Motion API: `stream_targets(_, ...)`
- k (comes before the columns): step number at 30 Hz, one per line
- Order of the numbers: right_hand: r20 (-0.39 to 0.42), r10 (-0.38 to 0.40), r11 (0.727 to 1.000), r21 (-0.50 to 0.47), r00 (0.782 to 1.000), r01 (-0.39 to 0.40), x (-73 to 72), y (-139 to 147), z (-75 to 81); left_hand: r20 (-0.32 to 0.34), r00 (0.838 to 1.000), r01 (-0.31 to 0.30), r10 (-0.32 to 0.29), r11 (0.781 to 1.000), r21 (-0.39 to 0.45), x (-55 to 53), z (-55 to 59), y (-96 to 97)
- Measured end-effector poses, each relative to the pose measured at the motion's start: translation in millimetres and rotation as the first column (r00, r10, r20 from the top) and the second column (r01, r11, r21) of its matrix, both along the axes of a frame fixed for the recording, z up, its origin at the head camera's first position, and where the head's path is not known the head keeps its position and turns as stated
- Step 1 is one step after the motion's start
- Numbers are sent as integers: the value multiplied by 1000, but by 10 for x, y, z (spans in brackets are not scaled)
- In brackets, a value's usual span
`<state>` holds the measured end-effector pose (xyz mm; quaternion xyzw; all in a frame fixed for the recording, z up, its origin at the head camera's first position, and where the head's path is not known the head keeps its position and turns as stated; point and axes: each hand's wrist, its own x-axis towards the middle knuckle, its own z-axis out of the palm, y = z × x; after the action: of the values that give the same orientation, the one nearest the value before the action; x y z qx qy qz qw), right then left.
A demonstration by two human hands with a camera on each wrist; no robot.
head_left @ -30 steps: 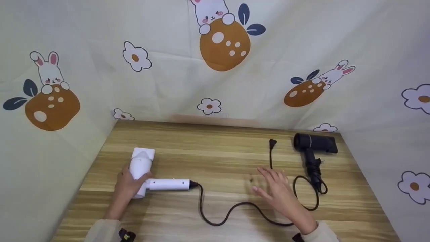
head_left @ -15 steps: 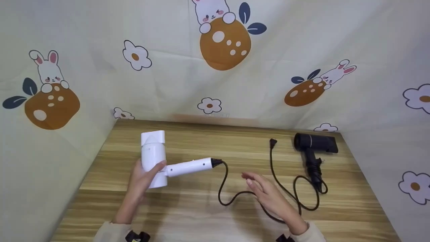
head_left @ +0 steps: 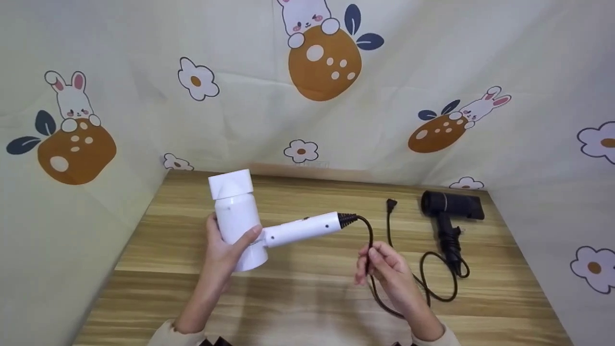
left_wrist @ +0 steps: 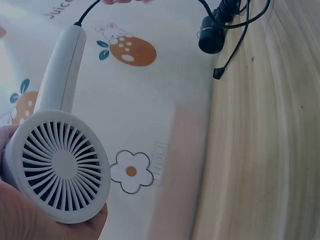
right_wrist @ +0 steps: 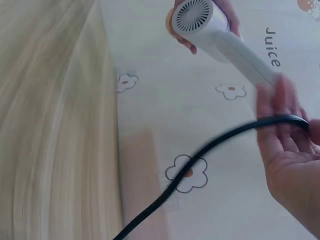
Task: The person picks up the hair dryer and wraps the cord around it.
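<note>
A white hair dryer (head_left: 236, 218) with a flat nozzle is lifted off the table, its handle (head_left: 302, 229) pointing right and slightly up. My left hand (head_left: 226, 252) grips its barrel near the rear end, thumb across the front by the handle joint. The round slatted rear grille (left_wrist: 65, 166) faces the left wrist camera. From the handle's end runs a black cord (head_left: 371, 235). My right hand (head_left: 391, 271) holds that cord between thumb and fingers a short way below the handle; in the right wrist view the cord (right_wrist: 215, 145) crosses the fingers.
On the wooden table (head_left: 307, 307), a black hair dryer (head_left: 451, 204) lies at the back right, its own cord wound round its handle. The white dryer's plug (head_left: 391, 205) and a loop of cord lie left of it. A printed curtain (head_left: 240, 120) encloses the table.
My left hand has picked the white hair dryer up off the table and brought it right and upward, handle tilting up. My right hand, open before, has taken hold of its cord.
</note>
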<state>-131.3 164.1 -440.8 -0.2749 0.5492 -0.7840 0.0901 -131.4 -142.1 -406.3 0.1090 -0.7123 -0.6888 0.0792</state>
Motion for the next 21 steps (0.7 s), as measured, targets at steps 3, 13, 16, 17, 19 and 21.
stream_targets(3,38,-58,996,-69,998,61,10,72,55,-50,999,5,-7,1000,-28,9,9,26)
stream_targets(13,91,-167,977,-121,982,177,96,26,146,-115,993,21,-30,997,-73,42,-67,161)
stream_targets(16,100,-192,979,-52,976,198,142,-65,161,-139,990,19,-26,998,-58,45,-73,223)
stream_targets(17,98,-204,978,-14,974,207,155,-98,165,-143,989,18,-25,999,-51,44,-76,237)
stream_targets(19,83,-227,973,67,970,222,178,-161,176,-145,989,17,-24,999,-45,45,-80,258)
stream_targets(21,48,-222,969,122,974,215,188,-217,184,-149,989,11,-16,999,-33,44,-89,267)
